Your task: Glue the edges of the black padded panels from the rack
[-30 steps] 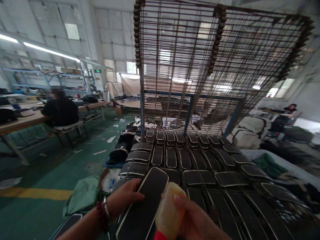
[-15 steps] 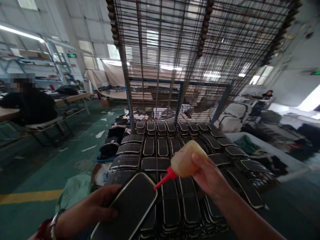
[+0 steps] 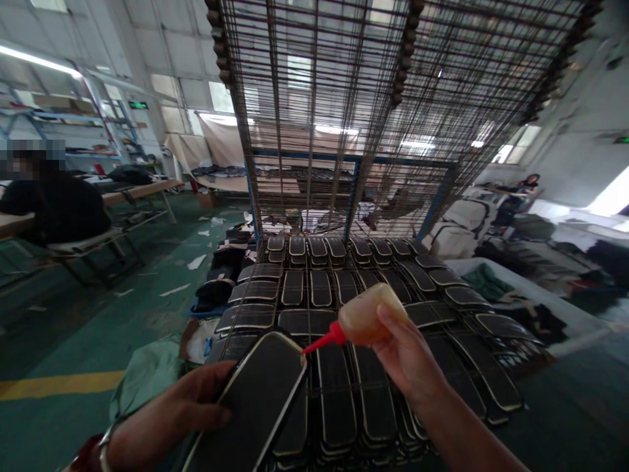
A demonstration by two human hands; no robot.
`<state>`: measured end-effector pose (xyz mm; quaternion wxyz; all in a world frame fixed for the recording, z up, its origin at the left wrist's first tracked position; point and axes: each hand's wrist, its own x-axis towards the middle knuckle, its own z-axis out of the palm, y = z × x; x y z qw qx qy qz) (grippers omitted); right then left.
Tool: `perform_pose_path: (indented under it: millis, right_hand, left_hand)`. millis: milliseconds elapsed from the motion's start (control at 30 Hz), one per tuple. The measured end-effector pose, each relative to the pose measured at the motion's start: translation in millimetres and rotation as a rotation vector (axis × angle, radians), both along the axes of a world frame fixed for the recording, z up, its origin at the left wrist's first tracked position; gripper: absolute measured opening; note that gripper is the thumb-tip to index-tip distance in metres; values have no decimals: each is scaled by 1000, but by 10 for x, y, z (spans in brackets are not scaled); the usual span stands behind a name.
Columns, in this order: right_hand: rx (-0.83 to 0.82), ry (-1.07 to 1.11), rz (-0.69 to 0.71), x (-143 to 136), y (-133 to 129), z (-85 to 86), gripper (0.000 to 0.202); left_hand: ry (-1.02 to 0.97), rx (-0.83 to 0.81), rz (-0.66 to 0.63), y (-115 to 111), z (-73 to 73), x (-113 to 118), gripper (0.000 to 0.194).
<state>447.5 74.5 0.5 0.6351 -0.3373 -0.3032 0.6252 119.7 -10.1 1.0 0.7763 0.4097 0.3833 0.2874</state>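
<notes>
At the front edge of a wire rack (image 3: 344, 151) covered in rows of black padded panels (image 3: 339, 393), we see two bare hands at work. The left hand (image 3: 171, 419) grips one black panel with a pale edge (image 3: 255, 406), thumb closed over its left side, the other fingers hidden beneath, tilting it up just above the rack. The right hand (image 3: 407, 357) is wrapped around a soft amber squeeze bottle (image 3: 368, 314), fingers curled shut on its body. Its red nozzle (image 3: 322, 341) points left and meets the panel's top right corner. We judge that too hard a squeeze could flood glue past the rim, or a tilting panel could let the tip slip off the edge.
</notes>
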Motion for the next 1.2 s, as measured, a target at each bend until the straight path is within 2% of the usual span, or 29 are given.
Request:
perform_pose_path:
  millis: [133,367,533,733,967,1200]
  right_hand:
    - [-47,13,-40,-20,-14,-22,46]
    - [-66,-2,-93,-69,-34,-70,45]
    - [-96,4,-86,-100,-74,-119,47]
    - [-127,18,-66,-148,-231,-155,46]
    - [-103,4,-66,-225,-444,-183,45]
    - [-54,-46,-2,-219,-597,-303,48]
  left_hand:
    - [-37,-32,30,15,-54,-10,44]
    - [-86,-81,129,34,-65,72,36]
    - [-134,-92,150,79,-80,129,44]
    - [-147,-139,232,120,-58,173,34]
    - [-89,-188,345,105,34,248,35]
    - [-43,-204,431,105,16,239,39]
